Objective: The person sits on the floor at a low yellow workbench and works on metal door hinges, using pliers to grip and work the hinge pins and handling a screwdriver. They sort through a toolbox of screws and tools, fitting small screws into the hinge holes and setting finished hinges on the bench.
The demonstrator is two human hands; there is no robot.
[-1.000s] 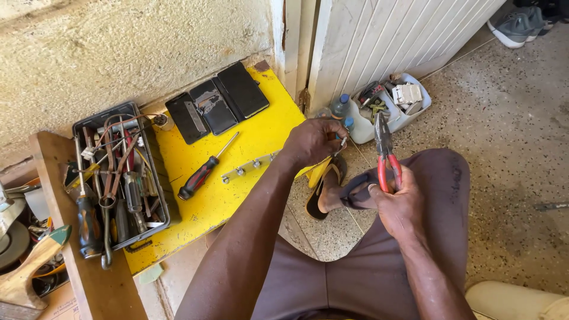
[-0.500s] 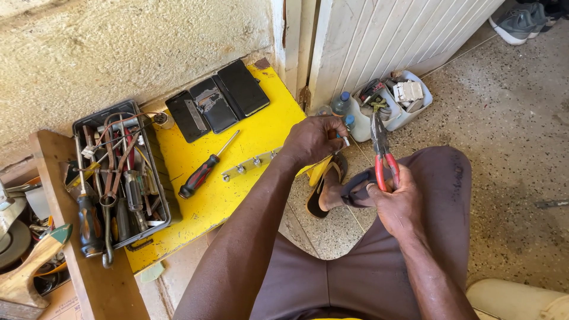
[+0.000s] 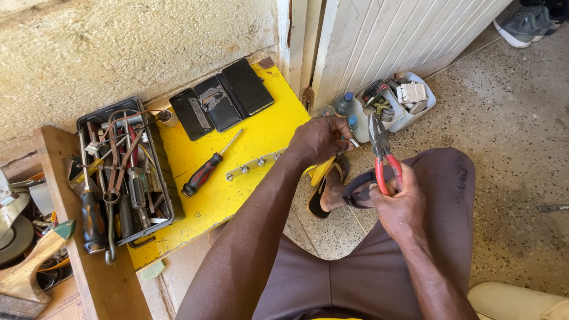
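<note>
Red-handled steel pliers (image 3: 382, 155) stand upright, gripped in the right hand (image 3: 403, 204); left hand (image 3: 320, 139) fingers pinch something small, best kept steady beside the jaws.

Red-handled pliers (image 3: 382, 155), yellow board (image 3: 249, 154), black-and-red screwdriver (image 3: 204, 170), speckled floor (image 3: 510, 154).

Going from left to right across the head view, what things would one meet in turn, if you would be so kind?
Wooden-handled brush → tool tray → screwdriver → metal strip → left hand → red-handled pliers held by the right hand → grey shoes.

Bare forearms, brown trousers (image 3: 332, 278), sandal (image 3: 325, 192)
</note>
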